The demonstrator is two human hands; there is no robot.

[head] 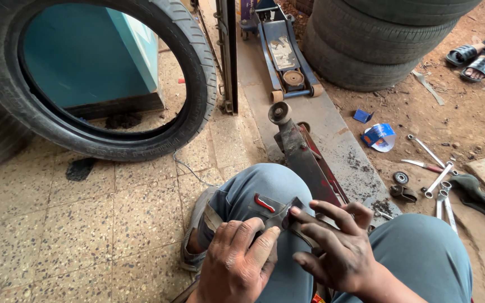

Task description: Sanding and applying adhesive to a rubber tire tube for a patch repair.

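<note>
My left hand (237, 261) rests on my left knee and pinches a dark grey flat piece with a red mark (271, 209) against the jeans. My right hand (335, 247) reaches in from the right, its thumb and fingertips gripping the same piece at its right end. Both hands are grimy. What lies under the piece is hidden by my fingers.
A car tyre (195, 73) leans at the upper left. A red floor jack (301, 151) lies ahead of my knees, a blue jack (284, 50) beyond it. Stacked tyres (366, 45) stand at the upper right. Spanners (439, 179), a rag (481, 199) and another person's sandalled feet (472, 59) are on the dirt.
</note>
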